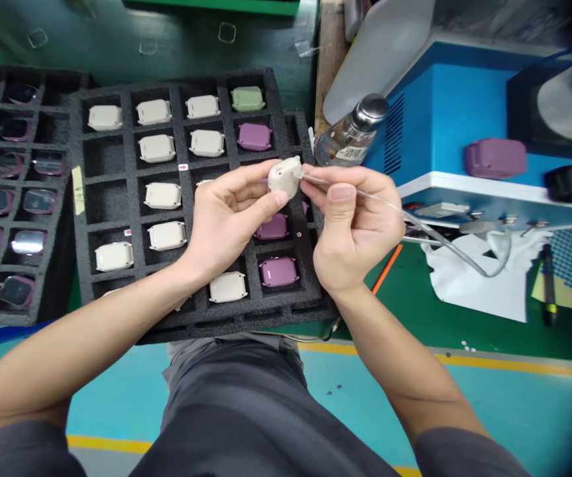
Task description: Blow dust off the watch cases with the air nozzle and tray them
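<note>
My left hand (233, 215) grips a cream watch-like case (284, 179) between thumb and fingers, above the right part of a black foam tray (133, 165). My right hand (358, 222) pinches a thin clear tube (380, 201) whose tip touches or nearly touches the right side of the case. From the hand the tube runs back to a blue machine (457, 132). In the tray's compartments lie several cream cases (156, 148), purple cases (279, 271) and a green case (247, 99). My left hand and forearm hide some compartments.
Another foam tray (47, 179) with dark-faced watch pieces stands at the left. A bottle (348, 132) with a metal cap is beside the machine, and a purple case (495, 158) rests on top of it. White cloth (484, 285), a black pen (548, 285) and an orange stick (386, 269) lie at the right.
</note>
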`<state>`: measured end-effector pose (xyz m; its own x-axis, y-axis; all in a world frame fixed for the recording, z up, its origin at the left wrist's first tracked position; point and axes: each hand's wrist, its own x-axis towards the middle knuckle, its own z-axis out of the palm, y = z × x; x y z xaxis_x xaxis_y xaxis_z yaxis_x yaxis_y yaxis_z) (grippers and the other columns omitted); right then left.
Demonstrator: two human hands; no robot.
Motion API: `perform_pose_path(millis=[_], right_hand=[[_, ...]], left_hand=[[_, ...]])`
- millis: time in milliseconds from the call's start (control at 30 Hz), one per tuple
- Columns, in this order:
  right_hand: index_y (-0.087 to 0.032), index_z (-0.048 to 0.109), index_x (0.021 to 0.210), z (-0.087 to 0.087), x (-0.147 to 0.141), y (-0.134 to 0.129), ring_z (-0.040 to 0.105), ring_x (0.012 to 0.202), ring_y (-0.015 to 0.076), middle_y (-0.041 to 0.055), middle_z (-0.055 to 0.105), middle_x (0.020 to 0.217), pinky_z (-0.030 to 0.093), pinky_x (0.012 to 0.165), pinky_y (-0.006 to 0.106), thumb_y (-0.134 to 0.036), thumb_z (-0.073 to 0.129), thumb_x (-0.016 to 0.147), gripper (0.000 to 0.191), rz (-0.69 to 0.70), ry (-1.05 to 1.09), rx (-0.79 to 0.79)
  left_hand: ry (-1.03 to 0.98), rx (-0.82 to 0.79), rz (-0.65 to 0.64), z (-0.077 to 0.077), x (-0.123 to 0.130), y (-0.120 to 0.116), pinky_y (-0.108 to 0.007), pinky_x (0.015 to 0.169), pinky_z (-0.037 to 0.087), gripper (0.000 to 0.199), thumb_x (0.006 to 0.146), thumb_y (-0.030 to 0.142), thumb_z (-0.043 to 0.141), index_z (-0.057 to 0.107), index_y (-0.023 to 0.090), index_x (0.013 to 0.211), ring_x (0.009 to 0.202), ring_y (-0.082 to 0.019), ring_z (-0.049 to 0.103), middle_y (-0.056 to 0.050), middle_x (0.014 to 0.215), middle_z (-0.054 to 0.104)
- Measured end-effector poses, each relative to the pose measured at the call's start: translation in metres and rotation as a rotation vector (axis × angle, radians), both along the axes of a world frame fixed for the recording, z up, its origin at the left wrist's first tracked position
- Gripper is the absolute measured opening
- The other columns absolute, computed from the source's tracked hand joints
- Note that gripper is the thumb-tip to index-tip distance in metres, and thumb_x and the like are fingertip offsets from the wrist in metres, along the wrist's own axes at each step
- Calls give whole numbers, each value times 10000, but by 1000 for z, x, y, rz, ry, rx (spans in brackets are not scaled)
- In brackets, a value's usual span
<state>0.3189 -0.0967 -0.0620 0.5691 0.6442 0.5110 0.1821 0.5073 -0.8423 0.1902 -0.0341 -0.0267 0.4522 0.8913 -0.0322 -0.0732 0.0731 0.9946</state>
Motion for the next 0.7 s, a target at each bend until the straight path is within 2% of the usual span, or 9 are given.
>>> perform_pose_path(millis=[200, 333, 500, 700], right_hand=[[-225, 690, 1067, 0, 0, 1, 761, 1047, 213, 36, 748, 1049, 670, 915, 428, -271, 580, 1033, 123, 6, 15, 45], [-231, 665, 1065, -1, 0, 2, 762, 1057, 206, 22, 730, 1048, 673, 918, 418, -318, 573, 1041, 129, -14, -5, 12], [-232, 677, 1064, 0, 0, 2, 762, 1045, 201, 18, 743, 1051, 677, 896, 402, -284, 569, 1038, 123, -11, -2, 25], [-266, 650, 1067, -1, -1, 1, 755, 1081, 203, 8, 716, 1059, 662, 942, 419, -348, 545, 1052, 134, -25, -21, -32]], left_hand=[[13, -8, 11, 2, 1, -1, -397, 854, 637, 456, 719, 397, 911, 783, 237, 1127, 1097, -312, 746, -83, 1112, 799], [31, 20, 13, 1, 0, -1, -403, 880, 638, 464, 715, 428, 910, 782, 252, 1124, 1117, -307, 740, -75, 1107, 803], [28, 38, 2, -1, 0, 0, -412, 897, 636, 448, 724, 430, 906, 780, 258, 1118, 1122, -303, 738, -72, 1118, 801], [20, 33, -8, -1, 0, 0, -419, 923, 628, 414, 735, 413, 902, 782, 271, 1105, 1155, -303, 725, -63, 1144, 795]])
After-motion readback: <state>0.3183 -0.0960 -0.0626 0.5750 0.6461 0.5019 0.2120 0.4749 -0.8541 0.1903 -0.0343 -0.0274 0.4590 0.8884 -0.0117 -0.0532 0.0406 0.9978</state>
